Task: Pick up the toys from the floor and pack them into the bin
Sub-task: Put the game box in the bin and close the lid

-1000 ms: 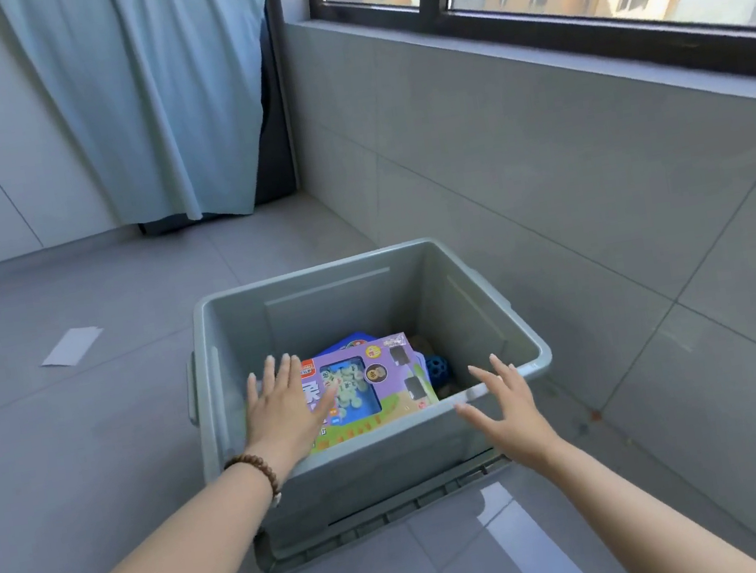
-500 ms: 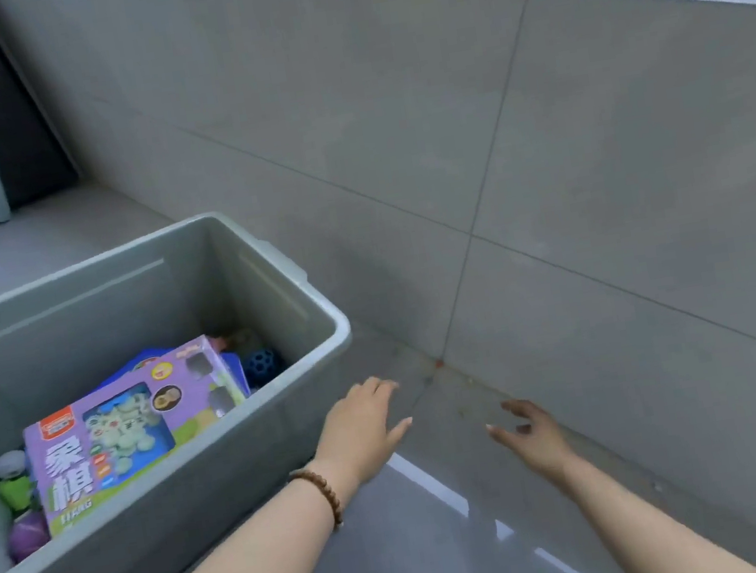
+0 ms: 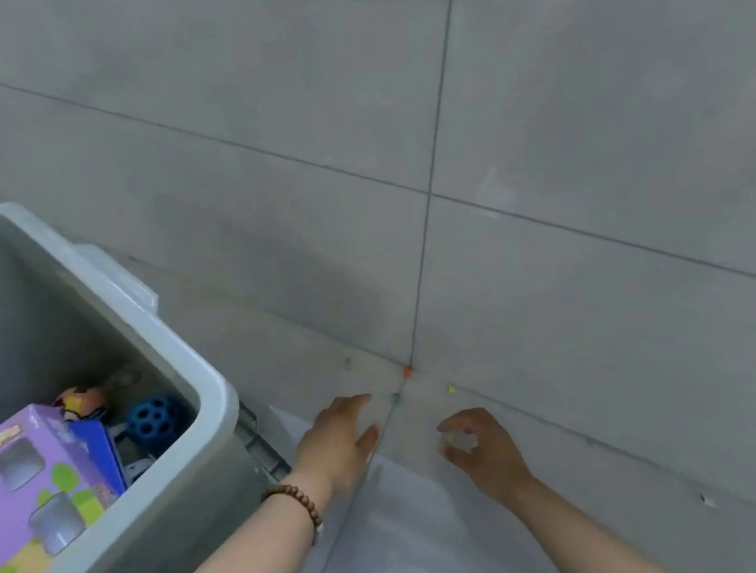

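Bin [image 3: 217, 408] already holds a box [image 3: 28, 485] and balls; right hand [image 3: 483, 447], grip narrowing on a small yellowish bit, left hand [image 3: 340, 444] wide beside it

The pale grey-green plastic storage bin [image 3: 198, 411] is one flat colour, rim and walls alike. Inside it, a purple cardboard game box [image 3: 29, 490] carries green and yellow patches and small grey windows. Beyond that box, toward the bin's far corner, lie a dark blue rubber ball patterned with round holes [image 3: 151, 421] and a pink-orange printed ball [image 3: 82, 401]. Outside the bin, the grey floor tiles [image 3: 406, 552] hold a tiny orange bead [image 3: 408, 371] and a tiny yellow bead [image 3: 451, 389]. A brown wooden bead bracelet [image 3: 298, 502] is plain.
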`<state>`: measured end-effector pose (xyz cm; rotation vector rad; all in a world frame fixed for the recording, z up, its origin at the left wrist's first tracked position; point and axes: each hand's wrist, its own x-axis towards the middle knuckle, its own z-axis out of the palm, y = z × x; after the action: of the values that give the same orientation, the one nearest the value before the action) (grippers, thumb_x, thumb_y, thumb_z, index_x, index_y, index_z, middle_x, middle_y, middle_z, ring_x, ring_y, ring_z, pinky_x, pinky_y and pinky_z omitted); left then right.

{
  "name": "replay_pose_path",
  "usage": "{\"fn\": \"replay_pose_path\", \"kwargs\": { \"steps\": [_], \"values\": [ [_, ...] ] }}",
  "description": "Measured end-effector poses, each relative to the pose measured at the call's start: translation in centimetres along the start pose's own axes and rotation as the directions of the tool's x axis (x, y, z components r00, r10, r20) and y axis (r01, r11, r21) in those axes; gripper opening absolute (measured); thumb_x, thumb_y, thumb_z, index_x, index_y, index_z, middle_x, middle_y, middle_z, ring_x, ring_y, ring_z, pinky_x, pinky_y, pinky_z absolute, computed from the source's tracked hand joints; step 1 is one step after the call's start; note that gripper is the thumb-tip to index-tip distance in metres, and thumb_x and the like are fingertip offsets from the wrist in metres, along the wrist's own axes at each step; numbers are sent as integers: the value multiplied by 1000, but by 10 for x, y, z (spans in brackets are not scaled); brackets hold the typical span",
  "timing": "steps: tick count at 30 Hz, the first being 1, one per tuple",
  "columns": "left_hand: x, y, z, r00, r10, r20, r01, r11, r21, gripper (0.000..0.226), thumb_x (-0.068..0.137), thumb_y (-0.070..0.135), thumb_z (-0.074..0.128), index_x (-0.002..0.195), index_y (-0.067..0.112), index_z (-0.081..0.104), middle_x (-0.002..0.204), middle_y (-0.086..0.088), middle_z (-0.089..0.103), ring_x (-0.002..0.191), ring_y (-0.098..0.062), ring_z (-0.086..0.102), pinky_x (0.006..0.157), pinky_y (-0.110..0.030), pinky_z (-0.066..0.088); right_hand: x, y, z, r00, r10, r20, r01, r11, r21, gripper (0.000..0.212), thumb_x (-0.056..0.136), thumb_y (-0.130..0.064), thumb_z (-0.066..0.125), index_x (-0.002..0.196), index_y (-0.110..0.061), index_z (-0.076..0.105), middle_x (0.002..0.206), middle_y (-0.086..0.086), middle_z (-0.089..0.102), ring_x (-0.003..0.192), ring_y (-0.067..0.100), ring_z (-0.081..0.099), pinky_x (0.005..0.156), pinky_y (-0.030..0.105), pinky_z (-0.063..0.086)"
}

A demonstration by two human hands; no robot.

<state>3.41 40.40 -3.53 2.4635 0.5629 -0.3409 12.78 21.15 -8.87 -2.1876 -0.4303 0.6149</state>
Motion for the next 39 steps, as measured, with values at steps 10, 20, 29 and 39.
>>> {"fn": "replay_pose_path", "kwargs": {
  "steps": [10,20,29,39],
  "values": [
    [79,3,30,995,97,-17,-98,988,-119,35,91,26,58,125,26,54,122,3,49,113,-13,51,90,-19,41,38,1,0,991,126,-38,-117,976,184,24,77,-1,71,67,-21,64,65,-5,63,56,3,56,60,15,47],
    [94,-12,41,951,-199,-237,-18,729,-684,27,79,0,70,70,15,48,59,2,54,52,-12,50,55,-22,44,46,-21,7,912,410,-13,-280,646,710,6,89,-14,62,89,-9,66,60,0,44,56,12,40,48,19,37],
    [106,-33,25,854,-506,-119,73,344,-936,13,85,7,67,81,10,55,67,-6,54,49,-10,52,41,-12,43,60,-19,20,818,487,-306,-196,736,649,10,75,-12,76,82,-18,72,58,-3,43,52,10,37,45,7,33],
    [122,-34,27,821,-499,-276,142,647,-749,14,81,16,72,90,13,62,73,1,56,66,-13,52,66,-20,45,62,-16,27,804,450,-389,-290,867,405,13,78,-12,71,79,-25,67,62,-7,58,58,7,53,55,18,40]
  ]
}}
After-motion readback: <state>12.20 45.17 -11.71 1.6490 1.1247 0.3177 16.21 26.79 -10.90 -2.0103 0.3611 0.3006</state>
